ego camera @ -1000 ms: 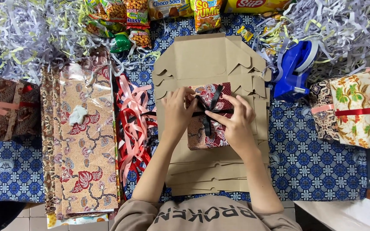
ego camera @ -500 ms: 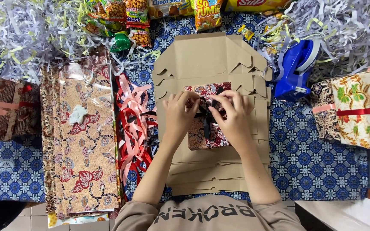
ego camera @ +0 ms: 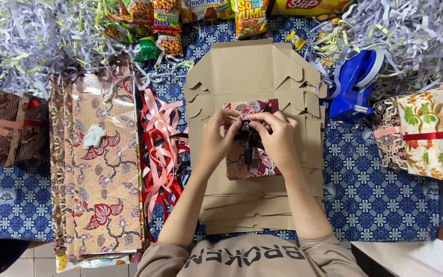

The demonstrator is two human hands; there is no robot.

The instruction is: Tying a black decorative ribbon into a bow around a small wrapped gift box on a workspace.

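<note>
A small box wrapped in red patterned paper (ego camera: 249,109) lies on a stack of flat brown cardboard box blanks (ego camera: 252,72). A black ribbon (ego camera: 247,149) runs around the box. My left hand (ego camera: 215,141) and my right hand (ego camera: 279,138) are both over the box top, fingertips pinched together on the black ribbon at its middle. The hands cover most of the box's top face.
Sheets of patterned wrapping paper (ego camera: 98,164) and a heap of pink and red ribbons (ego camera: 162,149) lie left. A blue tape dispenser (ego camera: 354,87) and a wrapped gift with red ribbon (ego camera: 429,131) sit right. Shredded paper (ego camera: 42,41) and snack packets (ego camera: 165,25) lie at the far side.
Both hands have drawn closer together over the box and now pinch the black ribbon at the centre. The box has stayed in place.
</note>
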